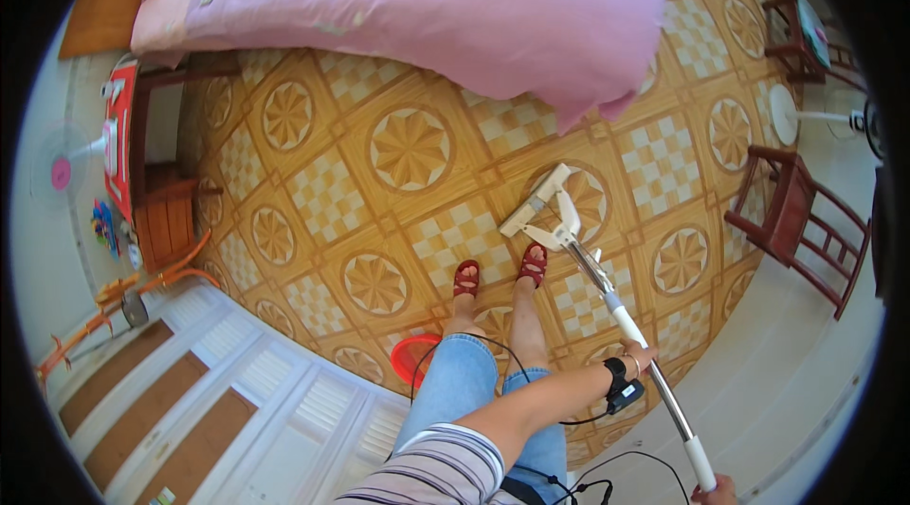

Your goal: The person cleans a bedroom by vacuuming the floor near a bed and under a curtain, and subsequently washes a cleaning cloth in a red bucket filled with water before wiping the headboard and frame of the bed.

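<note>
A sponge mop with a white head rests on the patterned floor in front of my red-sandalled feet. Its white and metal pole runs down to the lower right. My left hand grips the pole partway along, a black device strapped to that wrist. My right hand holds the white handle end at the bottom edge, partly out of view. Black cables hang around my legs.
A pink-covered bed spans the top. Wooden chairs and a white fan stand are at right. A red-topped table, wooden cabinet and orange rack line the left. A red basin sits behind my legs.
</note>
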`<state>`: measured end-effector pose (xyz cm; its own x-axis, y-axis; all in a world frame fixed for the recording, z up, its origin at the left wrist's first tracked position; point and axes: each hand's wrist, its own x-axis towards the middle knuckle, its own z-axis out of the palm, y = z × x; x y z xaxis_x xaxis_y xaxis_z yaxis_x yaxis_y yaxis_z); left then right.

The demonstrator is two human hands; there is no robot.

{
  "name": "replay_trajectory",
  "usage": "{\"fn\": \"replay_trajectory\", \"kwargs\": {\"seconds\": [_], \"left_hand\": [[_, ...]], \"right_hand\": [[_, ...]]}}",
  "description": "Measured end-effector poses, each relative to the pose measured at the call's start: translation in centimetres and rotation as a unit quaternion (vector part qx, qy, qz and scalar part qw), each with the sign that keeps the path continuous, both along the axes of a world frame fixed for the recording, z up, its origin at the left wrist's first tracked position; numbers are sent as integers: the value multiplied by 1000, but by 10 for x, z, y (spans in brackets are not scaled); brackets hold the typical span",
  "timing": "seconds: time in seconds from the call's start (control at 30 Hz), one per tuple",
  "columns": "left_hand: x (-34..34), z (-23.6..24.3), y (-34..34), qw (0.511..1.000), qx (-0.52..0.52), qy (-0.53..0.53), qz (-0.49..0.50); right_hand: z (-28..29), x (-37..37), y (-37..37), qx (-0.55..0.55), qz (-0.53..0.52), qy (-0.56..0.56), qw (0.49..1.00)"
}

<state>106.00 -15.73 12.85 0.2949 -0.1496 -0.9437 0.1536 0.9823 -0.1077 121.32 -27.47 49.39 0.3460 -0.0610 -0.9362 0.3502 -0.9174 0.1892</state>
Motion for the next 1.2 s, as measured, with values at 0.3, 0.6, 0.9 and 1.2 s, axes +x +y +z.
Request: {"fn": "replay_trajectory", "kwargs": {"seconds": [0.3,0.6,0.9,1.2], "left_hand": [[-162,-110,211,985,152,46,69],[-422,-136,532,931,320,174,-27],[-475,-108,620,908,366,188,79],[-365,-140,495,929,324,112,-138]], "right_hand": [[-181,-89,141,119,107,67,985],[-351,-360,494,337,119,196,913],[-411,-455,662,313,-139,375,861],[-383,-321,426,310,-273,344,843]]}}
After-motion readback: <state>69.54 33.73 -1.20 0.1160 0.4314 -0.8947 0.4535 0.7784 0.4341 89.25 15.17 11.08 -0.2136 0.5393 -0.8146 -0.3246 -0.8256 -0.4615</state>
